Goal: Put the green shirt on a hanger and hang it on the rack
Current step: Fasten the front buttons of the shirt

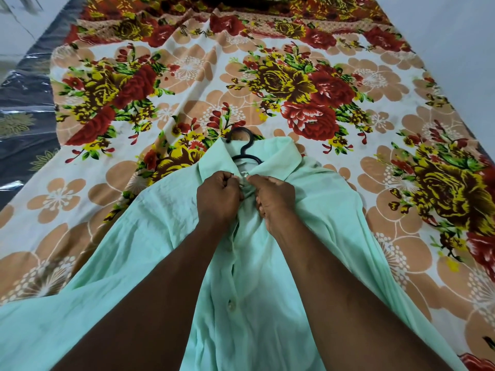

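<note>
At the far left lies a dark, shiny plastic sheet [24, 103] with pale leaf shapes on it. Next to it is a big flowery bedsheet [308, 84], soft and a bit wrinkled, with red and yellow roses and tan flowers on white.

The green shirt [134, 277] lies flat on this bedsheet, near you, with its collar pointing away. It is thin, light mint cloth with soft folds. A black plastic hanger [246, 156] sits inside the shirt; only its curly hook and a bit of its top bar stick out of the collar.

Your left hand [218, 198] has its fingers curled tight and pinches the shirt front just below the collar. A small round button [231, 305] shows lower down the shirt. Your right hand [273, 200] is curled too, pinching the other edge, and the two hands almost touch.

At the far right is a plain pale surface [455, 36].
</note>
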